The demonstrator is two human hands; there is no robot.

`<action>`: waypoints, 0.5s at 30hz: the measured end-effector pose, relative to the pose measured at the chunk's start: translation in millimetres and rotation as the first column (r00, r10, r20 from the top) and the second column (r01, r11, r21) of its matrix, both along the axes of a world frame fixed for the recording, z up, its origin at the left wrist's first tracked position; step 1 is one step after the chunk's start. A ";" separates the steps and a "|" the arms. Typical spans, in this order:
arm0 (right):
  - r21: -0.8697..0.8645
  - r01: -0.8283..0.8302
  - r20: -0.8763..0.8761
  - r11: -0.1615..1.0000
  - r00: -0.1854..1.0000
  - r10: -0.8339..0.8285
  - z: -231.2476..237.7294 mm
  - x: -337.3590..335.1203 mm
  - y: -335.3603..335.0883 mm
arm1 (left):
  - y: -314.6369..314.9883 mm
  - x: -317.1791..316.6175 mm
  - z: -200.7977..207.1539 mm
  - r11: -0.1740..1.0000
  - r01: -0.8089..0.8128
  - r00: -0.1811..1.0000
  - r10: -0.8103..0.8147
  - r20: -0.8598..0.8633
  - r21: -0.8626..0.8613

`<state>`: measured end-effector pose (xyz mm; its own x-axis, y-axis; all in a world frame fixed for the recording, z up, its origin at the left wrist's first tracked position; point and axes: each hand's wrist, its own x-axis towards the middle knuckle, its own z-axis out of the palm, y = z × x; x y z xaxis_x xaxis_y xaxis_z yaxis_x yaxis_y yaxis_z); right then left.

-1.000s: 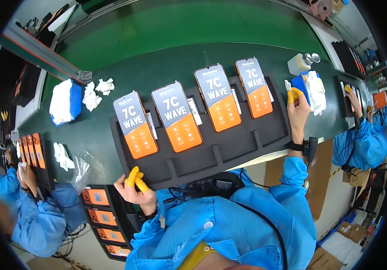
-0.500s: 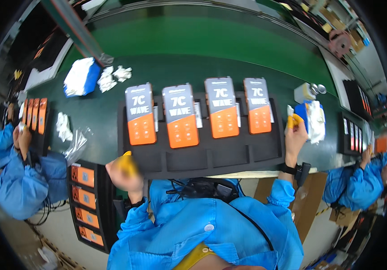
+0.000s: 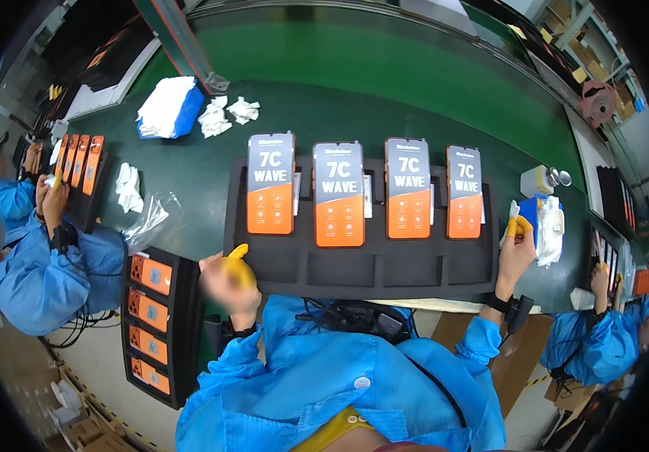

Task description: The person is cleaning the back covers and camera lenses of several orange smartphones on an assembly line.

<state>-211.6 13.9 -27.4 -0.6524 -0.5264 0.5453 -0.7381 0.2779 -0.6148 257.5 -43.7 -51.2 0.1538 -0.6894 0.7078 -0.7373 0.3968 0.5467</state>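
Yellow rubber-capped left hand (image 3: 228, 280), matte black foam tray (image 3: 362, 264), glossy phones (image 3: 338, 193)

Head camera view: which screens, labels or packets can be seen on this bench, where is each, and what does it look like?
Four phones: in a row on the black tray, tall rectangles, film dark above and orange below.
Second tray of phones: lower left, beside the left hand, small orange screens.
Phones on a tray: far left, by a co-worker, narrow orange strips.
Blue packet: upper left, white wipes stacked on it.
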 end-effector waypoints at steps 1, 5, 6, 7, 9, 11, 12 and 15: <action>-0.010 -0.003 -0.013 1.000 1.000 0.003 -1.5 -1.3 1.9 | 0.4 -0.1 -0.2 1.000 -0.003 1.000 0.003 0.008 0.015; 0.003 0.027 -0.030 1.000 0.999 -0.027 3.0 5.8 -2.1 | 3.0 -2.5 -2.4 0.995 -0.046 0.993 0.055 -0.103 0.090; -0.017 0.020 -0.011 1.000 1.000 -0.020 3.8 8.1 -3.6 | 2.1 1.6 -4.8 1.000 -0.017 0.999 0.017 -0.043 0.010; 0.012 0.039 -0.060 0.999 0.997 -0.038 2.8 8.3 -4.3 | 1.7 4.7 -7.3 1.000 -0.005 0.999 0.005 -0.039 0.000; 0.039 0.057 -0.101 0.998 0.994 -0.053 4.1 9.1 -5.4 | 2.5 7.0 -10.2 1.000 0.008 0.995 -0.005 -0.095 0.025; -0.003 0.050 -0.131 0.999 0.990 -0.050 1.3 7.7 -6.5 | -1.3 12.1 -12.1 0.999 0.020 0.996 -0.017 -0.086 0.031; 0.021 0.081 -0.141 0.996 0.987 -0.077 0.9 9.4 -5.8 | -4.9 15.2 -10.4 0.999 0.037 0.999 -0.037 -0.036 0.022; 0.082 0.080 -0.192 0.993 0.979 -0.063 4.0 16.1 -3.8 | -19.4 20.1 1.4 0.998 0.051 0.997 -0.052 0.059 0.020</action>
<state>-195.4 10.0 -23.4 -0.5796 -0.5343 0.6153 -0.8149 0.3816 -0.4363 277.6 -63.1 -49.8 0.0755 -0.7084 0.7018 -0.7477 0.4254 0.5099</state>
